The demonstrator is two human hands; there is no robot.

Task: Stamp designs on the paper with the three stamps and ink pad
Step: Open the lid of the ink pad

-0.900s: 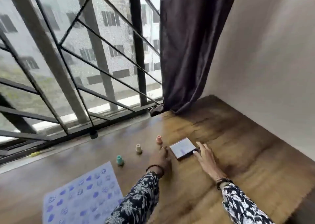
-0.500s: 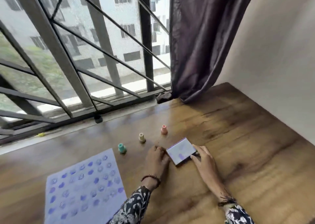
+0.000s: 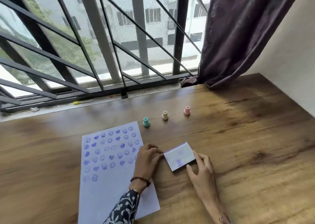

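A white sheet of paper (image 3: 109,186) lies on the wooden table, its upper half filled with rows of purple smiley and heart prints. Beyond its top right corner three small stamps stand upright in a row: teal stamp (image 3: 146,122), cream stamp (image 3: 165,115), pink stamp (image 3: 187,111). The ink pad (image 3: 179,156), a flat white case with purple smudges, rests on the table right of the paper. My left hand (image 3: 148,159) pinches its left corner. My right hand (image 3: 201,169) holds its right and front edges.
The wooden table (image 3: 247,164) runs to a window sill with dark metal grilles at the back. A dark purple curtain (image 3: 238,36) hangs at the back right, its hem on the table. A white wall borders the right side.
The view has tilted down and the paper now shows in full. Both hands have drawn the ink pad nearer to me, away from the stamps. The stamps have not moved.
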